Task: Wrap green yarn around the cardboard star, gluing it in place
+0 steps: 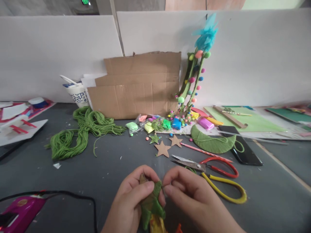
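Observation:
My left hand (131, 197) grips a cardboard star (153, 202) largely wrapped in green yarn, its thumb lying across the front. One tip still shows brown cardboard. At the star's right side, my right hand (194, 194) pinches thumb and forefinger together on a thin strand of yarn, mostly hidden by the fingertips. Just beyond the hands are two bare cardboard stars (162, 149) and a small green wrapped star (155, 139). Scissors (201, 166) with red and yellow handles lie spread beside my right hand. Below the held star, something yellow (157, 224) is partly seen.
Green yarn skeins (82, 132) lie at left, near a paper cup (76, 94). Cardboard (136, 97) leans on the back panel beside a pompom-covered green structure (191, 81). A yarn-wrapped crescent (211, 140) overlaps a phone (247, 153). A black cable runs by a magenta power strip (24, 210).

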### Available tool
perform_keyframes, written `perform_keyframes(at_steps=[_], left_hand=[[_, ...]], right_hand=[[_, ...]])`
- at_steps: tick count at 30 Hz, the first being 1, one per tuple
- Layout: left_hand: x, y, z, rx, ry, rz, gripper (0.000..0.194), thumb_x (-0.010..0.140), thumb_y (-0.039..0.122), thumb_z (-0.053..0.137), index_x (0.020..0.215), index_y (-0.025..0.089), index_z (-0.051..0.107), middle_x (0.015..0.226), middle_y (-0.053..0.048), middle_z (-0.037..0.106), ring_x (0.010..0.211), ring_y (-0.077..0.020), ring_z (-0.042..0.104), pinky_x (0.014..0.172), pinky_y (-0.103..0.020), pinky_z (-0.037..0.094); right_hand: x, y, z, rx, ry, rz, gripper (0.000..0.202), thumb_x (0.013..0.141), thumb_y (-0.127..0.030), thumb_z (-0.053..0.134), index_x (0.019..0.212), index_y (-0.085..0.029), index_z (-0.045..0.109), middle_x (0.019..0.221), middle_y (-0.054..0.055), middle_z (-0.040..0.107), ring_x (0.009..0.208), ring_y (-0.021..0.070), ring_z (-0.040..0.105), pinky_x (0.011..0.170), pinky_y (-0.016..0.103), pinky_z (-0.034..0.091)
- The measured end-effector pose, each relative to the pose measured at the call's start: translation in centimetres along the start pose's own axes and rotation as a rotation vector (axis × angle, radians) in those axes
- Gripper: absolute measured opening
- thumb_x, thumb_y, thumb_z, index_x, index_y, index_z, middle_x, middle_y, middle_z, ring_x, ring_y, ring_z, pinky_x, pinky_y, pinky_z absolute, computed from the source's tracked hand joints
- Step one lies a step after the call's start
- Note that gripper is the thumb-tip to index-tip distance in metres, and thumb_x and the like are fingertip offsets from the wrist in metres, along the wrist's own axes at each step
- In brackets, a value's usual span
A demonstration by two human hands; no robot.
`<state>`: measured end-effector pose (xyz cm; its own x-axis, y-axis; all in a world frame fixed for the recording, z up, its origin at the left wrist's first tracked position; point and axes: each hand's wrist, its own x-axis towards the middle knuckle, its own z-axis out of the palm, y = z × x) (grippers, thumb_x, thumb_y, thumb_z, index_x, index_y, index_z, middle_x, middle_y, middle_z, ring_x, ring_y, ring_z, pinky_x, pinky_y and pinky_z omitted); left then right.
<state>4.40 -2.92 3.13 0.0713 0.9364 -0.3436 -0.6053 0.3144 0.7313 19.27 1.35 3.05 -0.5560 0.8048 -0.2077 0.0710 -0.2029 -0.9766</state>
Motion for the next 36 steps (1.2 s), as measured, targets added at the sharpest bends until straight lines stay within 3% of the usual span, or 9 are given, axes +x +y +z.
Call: perform_keyframes(at_steps=[4, 9, 12, 17, 19, 22, 28, 32, 36], left_hand=[[0.2, -0.3, -0.3, -0.081, -0.070, -0.032, 0.002, 0.080, 0.016, 0.057, 0.078, 0.018, 0.056, 0.056, -0.002, 0.066, 0.047, -0.0103, 0.055, 0.049, -0.019, 0.041], [0.4, -0.5, -0.6, -0.139, -0.168, -0.021, 0.011, 0.081, 0.014, 0.055, 0.088, 0.020, 0.049, 0.056, -0.002, 0.066, 0.046, -0.0097, 0.053, 0.050, -0.019, 0.041], [0.4, -0.7, -0.7, -0.121, -0.185, -0.031, 0.008, 0.085, 0.015, 0.050, 0.089, 0.020, 0.048, 0.054, -0.002, 0.065, 0.043, -0.0088, 0.050, 0.049, -0.020, 0.040], [0.3, -1.1, -0.9, -0.194, -0.185, -0.077, 0.014, 0.076, 0.013, 0.054, 0.089, 0.018, 0.051, 0.054, 0.001, 0.057, 0.041, -0.0072, 0.047, 0.043, -0.016, 0.031], [0.5, -1.2, -0.9, -0.262, -0.190, -0.102, 0.021, 0.069, 0.013, 0.057, 0.089, 0.016, 0.053, 0.056, 0.002, 0.054, 0.044, -0.0070, 0.048, 0.045, -0.016, 0.032], [0.9, -1.3, -1.0, -0.343, -0.270, -0.156, 0.023, 0.063, 0.012, 0.055, 0.086, 0.014, 0.056, 0.059, -0.001, 0.056, 0.044, -0.0071, 0.049, 0.044, -0.015, 0.033], [1.3, -1.5, -1.5, -0.413, -0.439, -0.296, 0.015, 0.074, 0.011, 0.044, 0.077, 0.013, 0.059, 0.053, 0.000, 0.054, 0.027, -0.0005, 0.023, 0.029, -0.012, 0.018], [1.3, -1.7, -1.2, -0.468, -0.418, -0.353, 0.008, 0.069, 0.016, 0.050, 0.072, 0.014, 0.058, 0.050, 0.003, 0.051, 0.028, -0.0016, 0.023, 0.030, -0.015, 0.016], [1.1, -1.2, -0.8, -0.456, -0.307, -0.289, 0.007, 0.071, 0.009, 0.057, 0.070, 0.016, 0.055, 0.048, 0.007, 0.044, 0.031, -0.0007, 0.017, 0.032, -0.013, 0.016]], right_hand=[[0.4, 0.1, -0.1, 0.353, -0.106, 0.139, 0.029, 0.076, -0.043, 0.069, 0.076, -0.019, 0.053, 0.048, -0.010, 0.039, 0.039, 0.0043, 0.025, 0.038, 0.017, 0.018], [0.6, 0.4, -0.5, 0.490, -0.209, 0.142, 0.028, 0.075, -0.037, 0.072, 0.083, -0.020, 0.051, 0.043, -0.013, 0.036, 0.036, 0.0032, 0.017, 0.037, 0.017, 0.015], [0.6, 0.3, -0.3, 0.518, -0.229, 0.142, 0.031, 0.074, -0.035, 0.074, 0.088, -0.021, 0.051, 0.044, -0.013, 0.044, 0.034, 0.0025, 0.018, 0.036, 0.016, 0.014], [0.4, 0.5, 0.2, 0.525, -0.222, 0.135, 0.026, 0.073, -0.035, 0.075, 0.080, -0.017, 0.057, 0.061, -0.002, 0.063, 0.044, 0.0041, 0.047, 0.045, 0.015, 0.032], [0.3, 0.8, 0.3, 0.489, -0.228, 0.109, 0.030, 0.071, -0.038, 0.076, 0.075, -0.016, 0.057, 0.065, 0.000, 0.063, 0.053, 0.0080, 0.056, 0.053, 0.019, 0.040], [0.2, 1.0, 0.1, 0.302, -0.209, 0.043, 0.030, 0.072, -0.043, 0.073, 0.075, -0.016, 0.059, 0.056, -0.003, 0.055, 0.050, 0.0087, 0.053, 0.051, 0.020, 0.040], [-0.1, -0.1, -0.1, -0.030, -0.116, -0.171, 0.016, 0.081, -0.032, 0.062, 0.073, -0.019, 0.061, 0.061, -0.001, 0.060, 0.052, 0.0099, 0.053, 0.051, 0.021, 0.040], [0.0, 0.0, 0.1, -0.110, -0.079, -0.228, 0.012, 0.079, -0.028, 0.061, 0.071, -0.019, 0.061, 0.059, -0.003, 0.056, 0.048, 0.0080, 0.045, 0.046, 0.019, 0.035], [0.3, 0.3, 0.3, 0.023, -0.072, -0.120, 0.021, 0.079, -0.038, 0.064, 0.072, -0.019, 0.059, 0.052, -0.006, 0.045, 0.046, 0.0080, 0.039, 0.046, 0.020, 0.032]])
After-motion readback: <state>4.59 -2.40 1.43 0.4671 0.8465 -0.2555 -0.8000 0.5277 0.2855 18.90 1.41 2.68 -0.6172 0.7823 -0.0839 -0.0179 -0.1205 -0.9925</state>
